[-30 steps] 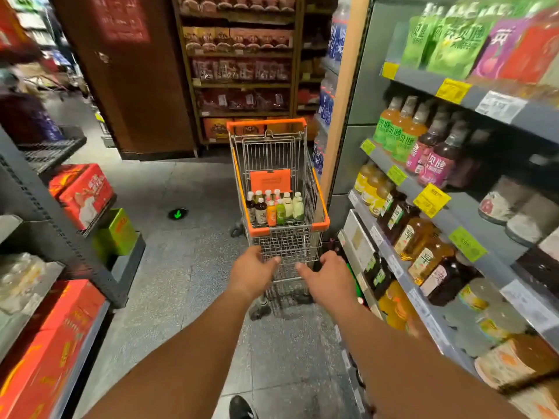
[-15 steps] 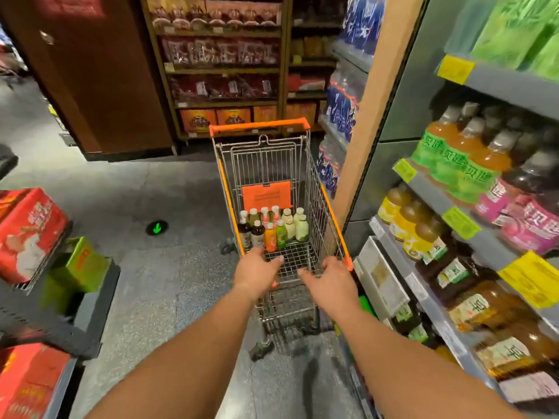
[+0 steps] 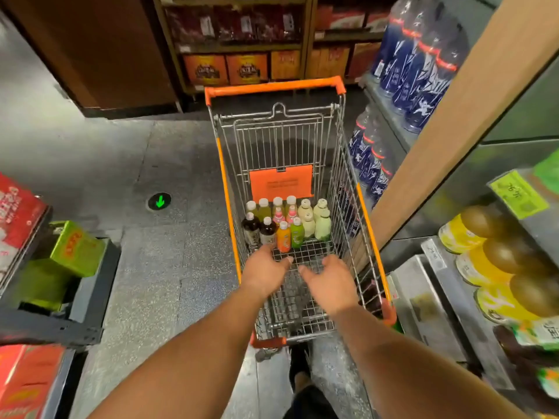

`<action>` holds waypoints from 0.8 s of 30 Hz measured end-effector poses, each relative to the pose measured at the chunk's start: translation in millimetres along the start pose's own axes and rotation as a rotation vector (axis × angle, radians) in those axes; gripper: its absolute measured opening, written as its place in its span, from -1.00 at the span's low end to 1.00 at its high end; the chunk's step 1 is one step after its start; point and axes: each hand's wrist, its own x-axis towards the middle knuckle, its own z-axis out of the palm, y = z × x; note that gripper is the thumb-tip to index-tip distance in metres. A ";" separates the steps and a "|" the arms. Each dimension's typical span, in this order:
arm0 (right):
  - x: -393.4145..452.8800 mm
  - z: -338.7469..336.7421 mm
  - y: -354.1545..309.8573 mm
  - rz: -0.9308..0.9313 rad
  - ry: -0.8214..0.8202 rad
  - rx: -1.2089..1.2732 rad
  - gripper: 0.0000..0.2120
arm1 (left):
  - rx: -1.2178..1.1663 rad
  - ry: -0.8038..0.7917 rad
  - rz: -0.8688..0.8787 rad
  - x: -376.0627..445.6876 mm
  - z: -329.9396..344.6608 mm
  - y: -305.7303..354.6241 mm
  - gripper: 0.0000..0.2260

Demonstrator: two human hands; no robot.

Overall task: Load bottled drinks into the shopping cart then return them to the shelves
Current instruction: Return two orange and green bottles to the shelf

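Observation:
An orange-rimmed wire shopping cart point(image 3: 226, 182) stands in the aisle right in front of me. Several small bottles point(image 3: 284, 223) stand upright in its far half: dark, orange, green, pink and pale ones. Both arms reach over the near rim into the basket. My left hand point(image 3: 264, 272) hovers just short of the dark and orange bottles, fingers apart, holding nothing. My right hand point(image 3: 328, 284) hangs beside it over the bare wire floor, also empty with fingers spread. The drink shelves point(image 3: 435, 267) run along the right, with yellow-labelled bottles point(image 3: 496, 258).
Blue-labelled large bottles point(image 3: 417, 65) fill shelves at the far right. A brown upright panel point(image 3: 459, 116) divides the shelving. Red point(image 3: 15, 216) and green boxes point(image 3: 72, 249) sit on a low rack at the left. Grey floor with a green arrow marker point(image 3: 159, 201) lies left of the cart.
I have come closer to the cart. Both hands left the near rim and moved forward and down into the basket, toward the bottles.

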 end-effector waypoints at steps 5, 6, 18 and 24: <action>111.4 37.8 8.3 0.015 -0.116 0.001 -0.38 | -0.023 0.004 -0.160 105.2 34.3 6.0 -0.55; 134.0 47.3 12.4 0.041 -0.142 -0.019 -0.36 | -0.005 0.001 -0.202 124.7 45.1 2.2 -0.52; 335.9 166.7 60.8 0.008 -0.163 -0.266 -0.41 | 0.062 0.141 -0.304 313.3 167.4 -66.0 -0.74; 368.6 199.1 62.7 -0.042 -0.182 -0.163 -0.62 | -0.039 0.230 -0.471 345.5 192.3 -63.7 -0.75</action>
